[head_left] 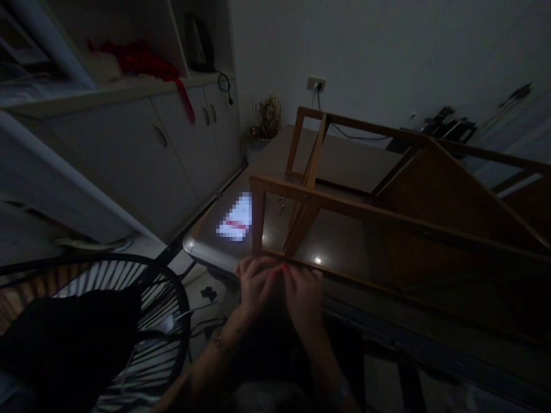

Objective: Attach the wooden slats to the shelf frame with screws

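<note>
A brown wooden rack frame (340, 209) lies on its side across the table, its end with the crossbar toward the left. Close to the frame's near lower rail, at the table's front edge, my left hand (256, 287) and my right hand (303, 295) meet. Both are closed, thumbs and fingertips pressed together at one spot. Whatever sits between the fingertips is too small and dark to make out. Through the frame's end opening, a couple of small screws (282, 207) show on the tabletop. A bright white sheet (236, 221), partly pixelated, lies left of the frame.
The glossy table (210, 244) has a rounded front corner. A black corded chair (172, 298) holding dark cloth stands at left. White cabinets (181, 137) line the left wall, with red fabric (138, 60) and a kettle (198, 43). A dried plant (267, 117) stands behind.
</note>
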### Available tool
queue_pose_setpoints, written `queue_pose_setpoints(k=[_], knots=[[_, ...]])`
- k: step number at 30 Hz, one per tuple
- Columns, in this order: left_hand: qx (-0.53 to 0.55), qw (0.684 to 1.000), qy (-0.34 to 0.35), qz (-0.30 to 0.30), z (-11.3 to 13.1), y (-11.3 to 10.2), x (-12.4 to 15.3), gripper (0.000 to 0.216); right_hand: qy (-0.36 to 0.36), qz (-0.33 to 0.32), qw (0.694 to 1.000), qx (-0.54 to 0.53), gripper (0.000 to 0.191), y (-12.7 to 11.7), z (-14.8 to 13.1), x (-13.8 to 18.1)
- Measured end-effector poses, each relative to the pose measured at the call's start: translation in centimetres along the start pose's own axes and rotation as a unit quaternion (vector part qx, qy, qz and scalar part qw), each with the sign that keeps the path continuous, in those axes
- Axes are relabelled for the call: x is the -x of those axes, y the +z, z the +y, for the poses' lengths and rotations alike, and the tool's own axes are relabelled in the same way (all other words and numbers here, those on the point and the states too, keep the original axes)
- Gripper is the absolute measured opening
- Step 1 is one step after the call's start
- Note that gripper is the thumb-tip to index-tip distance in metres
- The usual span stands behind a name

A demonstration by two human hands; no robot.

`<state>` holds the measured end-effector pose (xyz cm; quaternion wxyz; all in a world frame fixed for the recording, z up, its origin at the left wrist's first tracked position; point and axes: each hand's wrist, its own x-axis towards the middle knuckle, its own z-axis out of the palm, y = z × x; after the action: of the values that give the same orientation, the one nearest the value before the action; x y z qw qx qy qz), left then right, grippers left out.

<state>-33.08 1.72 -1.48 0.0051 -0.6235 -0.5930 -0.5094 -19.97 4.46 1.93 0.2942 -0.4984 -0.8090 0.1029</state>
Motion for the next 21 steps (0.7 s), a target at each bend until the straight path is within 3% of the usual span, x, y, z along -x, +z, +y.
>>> queue_pose_setpoints(k=[7, 14, 21], knots=[[-0.033, 0.995, -0.045, -0.087, 0.2, -0.4, 0.4, 0.030, -0.008, -0.016, 0.996, 0.082, 0.026, -0.1, -0.4, -1.1], [-0.028, 0.994, -0.067, -0.084, 0.3, -0.3, 0.2, 0.027, -0.010, -0.005, 0.994, 0.106, 0.024, -0.2, -0.7, -1.1], [-0.045, 0.994, -0.086, -0.045, 0.3, -0.3, 0.1, 0.016, -0.013, 0.015, 0.993, 0.114, 0.024, 0.3, -0.9, -1.1]])
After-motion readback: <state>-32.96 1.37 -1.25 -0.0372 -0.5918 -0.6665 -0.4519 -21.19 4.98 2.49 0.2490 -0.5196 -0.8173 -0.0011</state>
